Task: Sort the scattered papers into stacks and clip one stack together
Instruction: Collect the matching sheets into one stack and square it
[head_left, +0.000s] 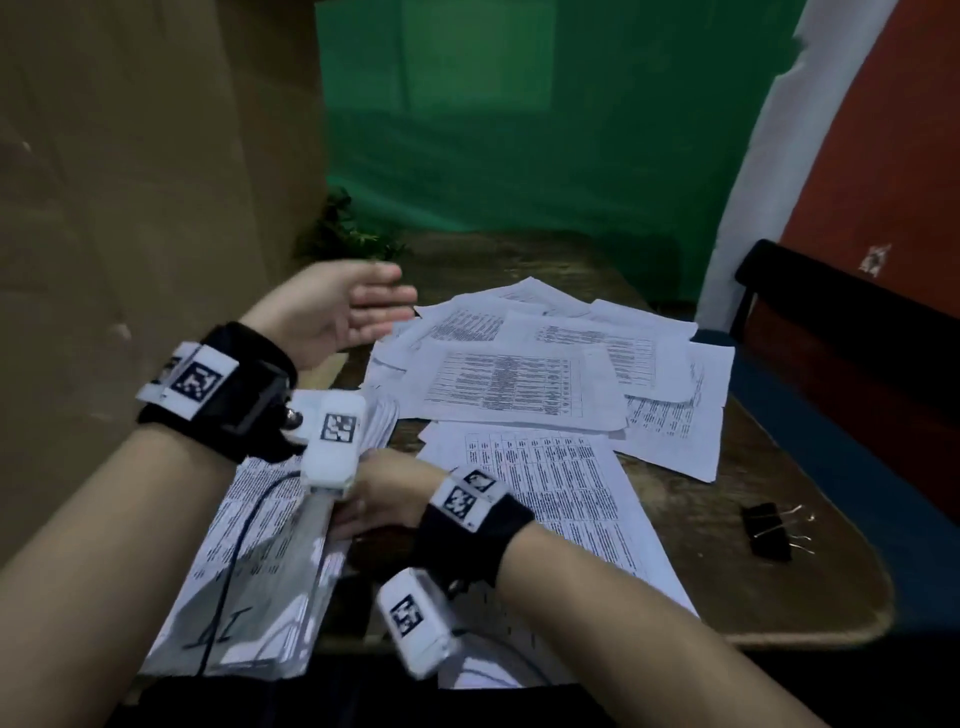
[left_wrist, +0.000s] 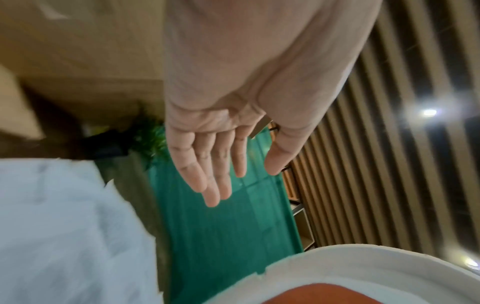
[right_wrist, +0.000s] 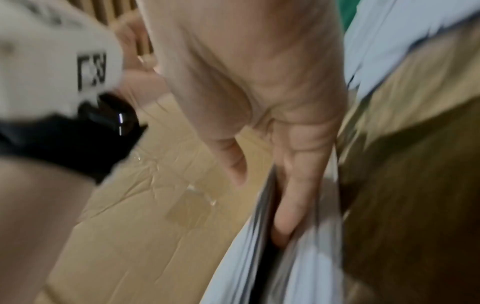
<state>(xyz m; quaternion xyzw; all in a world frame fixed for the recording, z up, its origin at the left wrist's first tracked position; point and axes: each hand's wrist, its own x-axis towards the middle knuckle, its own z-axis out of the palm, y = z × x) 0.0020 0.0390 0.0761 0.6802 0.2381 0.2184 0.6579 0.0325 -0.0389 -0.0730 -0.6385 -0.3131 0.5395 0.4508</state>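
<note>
Where the worn brown wooden table (head_left: 701, 525) meets its left edge, left hand (head_left: 332, 312) raised in the air, palm turned sideways, fingers (left_wrist: 207, 174) straight and released, thumb apart, grasping nothing and touching no sheet. Below it, near the front left corner, right hand (head_left: 379, 493) reaching across toward the left, its fingers (right_wrist: 288, 205) slid in among the edges of a thick stack of white printed paper sheets (head_left: 249, 561), thumb on the other side of the sheets, so the stack pinched at its right edge; exact curl of the remaining fingers blurred, cannot tell. Stack lying over the front left edge of the table, a thin dark cable (head_left: 228, 571) trailing across its top sheet. Just right of that hand, along the front edge, one long white sheet printed with a table of small text (head_left: 561, 493), flat, partly under the right forearm. Toward the middle and far side of the table, a loose scatter of white printed paper sheets (head_left: 524, 384), overlapping one another at different angles, the rightmost reaching near the right edge. Near the right edge, well apart from both hands and clear of the sheets, black binder clips with silver wire handles (head_left: 769, 530), lying on bare wood. On both wrists, black straps with white marker-tagged camera housings (head_left: 332, 441). Beyond the far edge, a green cloth backdrop (head_left: 493, 130); to the left, a tan cardboard panel (head_left: 130, 182).
</note>
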